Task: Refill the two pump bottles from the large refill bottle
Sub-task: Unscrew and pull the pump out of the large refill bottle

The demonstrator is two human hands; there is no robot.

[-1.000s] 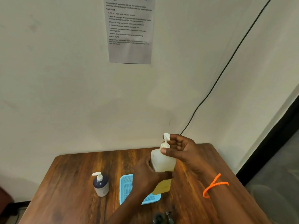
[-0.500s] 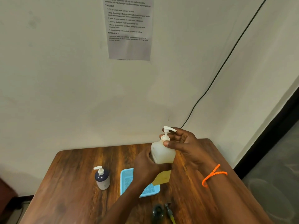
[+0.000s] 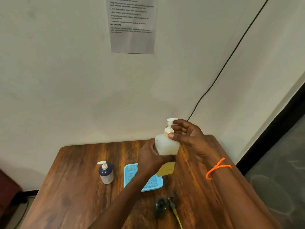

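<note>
Gripping the pale pump bottle (image 3: 166,143) round its middle, the left hand (image 3: 152,158) holds it upright above the worktop (image 3: 79,187), over the far right corner of the blue basket (image 3: 130,175). Its grip is curled tight on the bottle's body. The right hand (image 3: 189,139) is at the bottle's neck: thumb and fingers pinch the collar just under the white pump head (image 3: 171,120), the other fingers loosely bent behind it. The lower part of the bottle shows yellowish liquid. An orange band (image 3: 217,167) circles the right wrist. To the left of the basket, apart from it, stands a smaller dark pump bottle (image 3: 106,173) with its white pump on. Near the front edge lie a dark cap-like piece (image 3: 160,206) and a yellow-tipped part (image 3: 175,212), too blurred to name. A printed sheet (image 3: 132,25) hangs on the wall.
</note>
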